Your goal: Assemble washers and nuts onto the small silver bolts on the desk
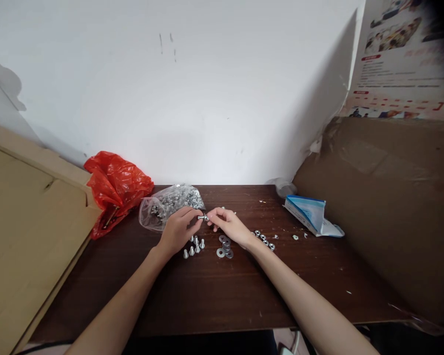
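Observation:
Between my two hands, above the table, is a small metal bolt [201, 217] with a washer or nut around its shank. My left hand [177, 229] pinches the bolt at one end. At the other end, the fingertips of my right hand [227, 224] are closed on the small metal part, which they partly hide. Below my left hand several bolts [197, 249] stand on their heads. A cluster of flat washers [221, 252] lies below my right hand. Several nuts [263, 237] lie in rows beside my right wrist, which covers some of them.
A clear plastic bag [151, 217] full of metal hardware lies behind my left hand, with a red plastic bag [114, 185] to its left. A blue and white packet [307, 212] lies at right. Cardboard [33, 222] borders the left side; a cardboard panel [392, 197] borders the right.

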Motion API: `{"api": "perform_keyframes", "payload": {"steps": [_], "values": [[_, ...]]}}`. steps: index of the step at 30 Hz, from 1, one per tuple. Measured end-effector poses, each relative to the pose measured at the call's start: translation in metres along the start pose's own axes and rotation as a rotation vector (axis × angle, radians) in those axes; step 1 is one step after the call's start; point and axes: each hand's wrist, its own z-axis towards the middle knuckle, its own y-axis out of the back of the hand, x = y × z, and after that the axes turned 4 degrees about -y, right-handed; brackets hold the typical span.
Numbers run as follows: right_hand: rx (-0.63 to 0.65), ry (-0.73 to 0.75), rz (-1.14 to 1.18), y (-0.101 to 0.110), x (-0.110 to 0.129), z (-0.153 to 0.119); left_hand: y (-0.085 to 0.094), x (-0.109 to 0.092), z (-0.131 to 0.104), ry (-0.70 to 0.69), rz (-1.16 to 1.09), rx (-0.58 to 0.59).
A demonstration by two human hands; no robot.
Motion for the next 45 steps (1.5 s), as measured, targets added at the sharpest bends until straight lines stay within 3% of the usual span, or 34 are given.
{"api": "perform_keyframes", "payload": {"steps": [15, 20, 29, 37, 45], "values": [[0.040, -0.017, 0.213, -0.003, 0.004, -0.004, 0.000, 0.000, 0.000, 0.011, -0.001, 0.005], [0.067, -0.141, 0.305, -0.004, -0.003, -0.001, 0.000, 0.000, 0.000, 0.010, 0.012, 0.004], [0.074, -0.106, 0.344, -0.003, 0.002, -0.003, 0.001, -0.001, 0.000, 0.019, -0.011, 0.015], [0.101, -0.233, 0.402, -0.003, 0.001, -0.002, -0.001, 0.000, 0.000, 0.015, -0.007, 0.016], [0.076, -0.226, 0.438, -0.001, 0.007, -0.004, 0.000, -0.001, 0.000, 0.018, -0.015, 0.025]]}}
